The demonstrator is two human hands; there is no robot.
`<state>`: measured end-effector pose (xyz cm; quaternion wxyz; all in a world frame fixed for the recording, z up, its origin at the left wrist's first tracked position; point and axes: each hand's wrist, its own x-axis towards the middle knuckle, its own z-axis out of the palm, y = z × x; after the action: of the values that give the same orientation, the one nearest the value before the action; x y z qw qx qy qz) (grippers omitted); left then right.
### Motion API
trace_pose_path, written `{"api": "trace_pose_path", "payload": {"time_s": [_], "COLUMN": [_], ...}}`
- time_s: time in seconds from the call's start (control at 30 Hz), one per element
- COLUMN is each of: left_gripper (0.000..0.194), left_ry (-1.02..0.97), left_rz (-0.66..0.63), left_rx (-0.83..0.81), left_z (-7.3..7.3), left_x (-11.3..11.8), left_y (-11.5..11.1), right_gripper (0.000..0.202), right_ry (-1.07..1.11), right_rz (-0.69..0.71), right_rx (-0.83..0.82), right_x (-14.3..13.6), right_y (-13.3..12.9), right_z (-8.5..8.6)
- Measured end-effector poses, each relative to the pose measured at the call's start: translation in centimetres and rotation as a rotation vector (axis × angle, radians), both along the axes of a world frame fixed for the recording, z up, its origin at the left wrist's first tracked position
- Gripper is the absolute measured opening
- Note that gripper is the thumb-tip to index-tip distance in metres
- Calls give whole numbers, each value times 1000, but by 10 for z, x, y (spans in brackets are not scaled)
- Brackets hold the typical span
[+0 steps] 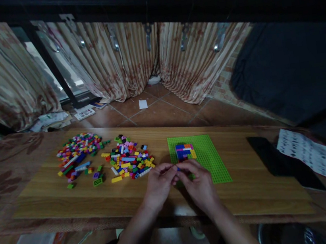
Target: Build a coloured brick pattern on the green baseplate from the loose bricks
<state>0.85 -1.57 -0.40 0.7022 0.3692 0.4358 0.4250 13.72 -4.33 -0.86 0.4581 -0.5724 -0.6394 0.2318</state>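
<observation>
My left hand (160,181) and my right hand (197,179) meet over the near left edge of a green baseplate (213,161). Pinched between their fingertips is a small blue brick (178,169), mostly covered by the fingers. Just beyond the hands, a built block of bricks (185,150) in blue, pink, white, orange and yellow stands on the baseplate. Its near part is hidden behind my fingers. To the left of my left hand lies a loose pile of mixed bricks (130,158).
Another heap of small bricks (80,147) lies farther left on the wooden board (101,200). On the right are a black flat panel (276,159) and a printed sheet (320,157). A dark metal bar with hooks (147,6) crosses in front of striped curtains (131,62).
</observation>
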Motion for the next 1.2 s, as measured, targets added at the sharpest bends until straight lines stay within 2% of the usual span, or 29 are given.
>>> {"api": "trace_pose_path", "payload": {"time_s": [0.23,0.33,0.43,0.53,0.6,0.7,0.83,1.2], "left_gripper": [23,20,17,16,20,30,35,42], "left_ry": [64,100,177,352,487,649,765,1015], "left_rz": [-24,-48,-41,14,33,8,-46,-164], "left_rx": [-16,28,135,312,397,508,648,805], "left_z": [-6,-11,-14,-16,-17,-16,-15,-20], "left_x": [4,8,10,10,9,8,11,17], "left_y": [-2,-2,-1,3,5,7,9,8], "right_gripper": [15,15,15,17,18,17,17,16], "right_ry": [148,128,22,-92,-142,-184,-215,-277], "right_rz": [69,94,40,-113,-158,-132,-111,-136], "right_rx": [-168,-195,-131,4,60,63,17,-7], "right_x": [17,26,35,44,48,49,48,49], "right_y": [-5,-6,-1,11,20,28,32,35], "right_z": [-6,-6,-4,-3,-4,-7,-9,-13]}}
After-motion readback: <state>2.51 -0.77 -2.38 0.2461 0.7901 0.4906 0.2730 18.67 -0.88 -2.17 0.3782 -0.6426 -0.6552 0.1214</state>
